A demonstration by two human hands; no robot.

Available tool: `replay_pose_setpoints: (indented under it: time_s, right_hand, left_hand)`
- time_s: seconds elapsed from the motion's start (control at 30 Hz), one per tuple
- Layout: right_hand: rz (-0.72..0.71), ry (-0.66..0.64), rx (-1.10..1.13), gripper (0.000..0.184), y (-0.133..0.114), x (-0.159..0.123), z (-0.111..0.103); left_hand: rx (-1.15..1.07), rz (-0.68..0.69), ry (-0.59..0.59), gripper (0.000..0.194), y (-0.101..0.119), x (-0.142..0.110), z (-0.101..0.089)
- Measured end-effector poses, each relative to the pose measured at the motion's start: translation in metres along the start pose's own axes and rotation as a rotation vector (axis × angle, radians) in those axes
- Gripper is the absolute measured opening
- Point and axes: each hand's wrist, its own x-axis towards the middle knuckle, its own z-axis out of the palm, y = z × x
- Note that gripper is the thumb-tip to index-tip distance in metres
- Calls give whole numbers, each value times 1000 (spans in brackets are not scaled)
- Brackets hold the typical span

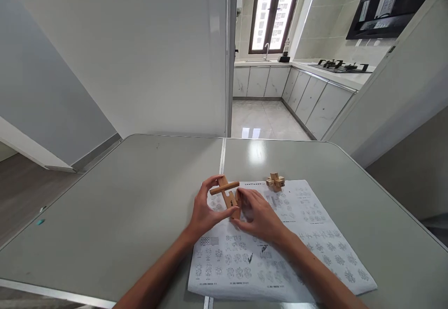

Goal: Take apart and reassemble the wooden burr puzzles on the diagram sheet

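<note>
Above the printed sheet [336, 239], my left hand [203, 212] pinches a notched wooden puzzle piece [230, 200] between thumb and fingers. A dark number is marked on its face. Across this piece lies a thin wooden bar [224, 188], set at an angle. My right hand [261, 215] has its thumb and fingertips closed on another wooden piece at the right edge of the notched one; most of that piece is hidden by the fingers. Past the right hand, a small interlocked wooden burr puzzle [275, 181] rests at the sheet's top edge.
The grey-green table [147, 215] has a pale seam [222, 157] down its middle. A small teal bit [40, 222] lies near the left edge. Beyond the table stand a white wall panel [157, 57] and a kitchen with marbled cabinets [304, 96] and a gas hob [339, 66].
</note>
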Motion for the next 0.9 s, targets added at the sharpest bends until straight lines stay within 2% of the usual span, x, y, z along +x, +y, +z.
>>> replay_pose_setpoints:
  time_s: [0.07, 0.17, 0.3, 0.4, 0.5, 0.67, 0.8, 0.9]
  right_hand:
    - [-76, -51, -71, 80, 0, -1, 2]
    - [-105, -100, -119, 77, 0, -1, 2]
    - [-65, -151, -97, 71, 1, -1, -4]
    - [4, -174, 33, 74, 0, 0, -9]
    - [47, -128, 171, 67, -2, 2, -12]
    - [90, 10, 221, 33, -7, 6, -15]
    - [127, 62, 220, 28, -8, 6, -15]
    - [122, 111, 167, 28, -7, 5, -13]
  left_hand:
    - [-24, -12, -16, 83, 0, -1, 1]
    - [-30, -10, -50, 84, 0, -2, 2]
    - [-48, -1, -99, 84, 0, -4, 3]
    - [-72, -23, -109, 84, -1, -4, 4]
    - [-110, -49, -114, 84, -2, -4, 6]
    - [-146, -100, -179, 89, -2, -5, 6]
    - [-183, -101, -267, 89, -2, -8, 8]
    - [-222, -102, -285, 85, -2, -10, 11]
